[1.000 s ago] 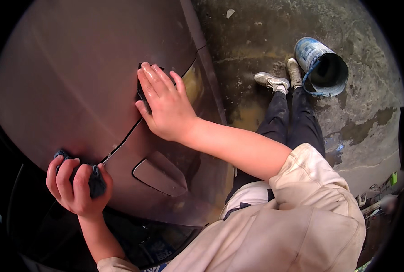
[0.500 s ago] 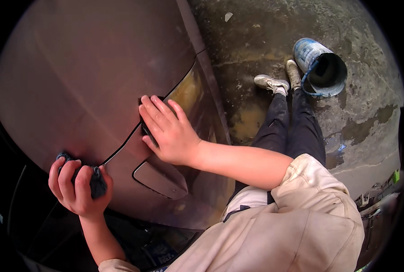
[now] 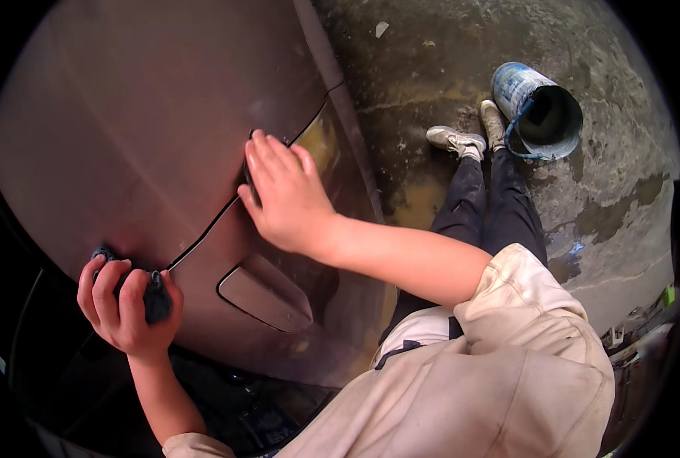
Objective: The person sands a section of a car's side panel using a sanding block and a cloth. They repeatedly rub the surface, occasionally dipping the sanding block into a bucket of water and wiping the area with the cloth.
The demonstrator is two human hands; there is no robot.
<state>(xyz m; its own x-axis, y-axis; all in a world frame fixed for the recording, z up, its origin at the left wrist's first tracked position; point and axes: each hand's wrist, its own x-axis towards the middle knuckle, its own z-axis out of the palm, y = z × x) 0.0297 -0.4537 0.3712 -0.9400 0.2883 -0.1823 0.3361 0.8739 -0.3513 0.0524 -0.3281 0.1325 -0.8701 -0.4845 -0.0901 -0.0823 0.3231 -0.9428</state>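
My right hand lies with long, nearly straight fingers over a thin black pad, mostly hidden under them. It presses the pad to a dull brownish-mauve car body panel, beside a dark panel gap. At the panel's lower left edge, my left hand has its fingers curled round a bunched, dark blue-grey cloth. A yellowish bare patch shows on the bodywork just beyond my right hand. Nearer me is a rounded, flap-like shape with a dark outline.
A stained bucket with a blue handle stands on the wet, patchy concrete floor, right by my shoes. Below the panel's near edge is a dark opening. Assorted clutter lies at the far right.
My right hand and the black pad have slid a little farther away along the panel gap, and the fingers are closer together. My left hand still grips the cloth.
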